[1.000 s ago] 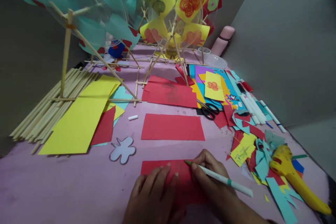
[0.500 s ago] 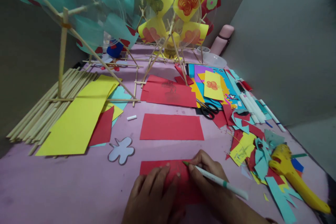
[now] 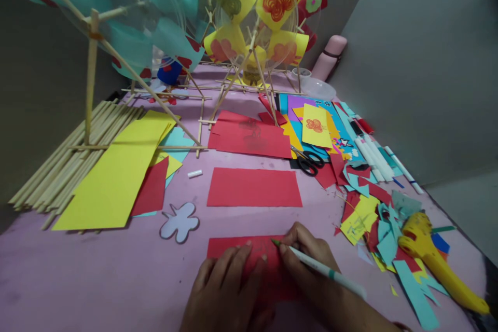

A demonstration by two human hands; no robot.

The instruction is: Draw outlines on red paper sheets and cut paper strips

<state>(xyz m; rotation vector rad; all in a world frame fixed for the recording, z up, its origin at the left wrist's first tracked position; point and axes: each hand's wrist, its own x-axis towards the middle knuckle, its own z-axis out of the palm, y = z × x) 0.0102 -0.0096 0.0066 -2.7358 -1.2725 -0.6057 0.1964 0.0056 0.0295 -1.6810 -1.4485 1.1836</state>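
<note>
A red paper rectangle (image 3: 233, 247) lies near the front edge of the pink table (image 3: 78, 275). My left hand (image 3: 227, 290) rests flat on it with fingers stretched out, pressing it down. My right hand (image 3: 311, 264) is closed around a white marker with a green tip (image 3: 327, 271), and the tip touches the red paper just right of my left fingers. A second red rectangle (image 3: 254, 187) lies a little farther back.
A white flower-shaped cutout (image 3: 179, 222) lies left of the paper. Yellow sheets (image 3: 116, 176) and wooden sticks (image 3: 58, 166) sit at left. Scissors (image 3: 309, 162), markers (image 3: 375, 158), paper scraps (image 3: 369, 212) and a yellow glue gun (image 3: 436, 262) lie at right. Stick-and-paper wheels (image 3: 252, 15) stand behind.
The view has shifted very slightly. The marker tip has edged a little left on the red paper. My left hand has stayed in place.
</note>
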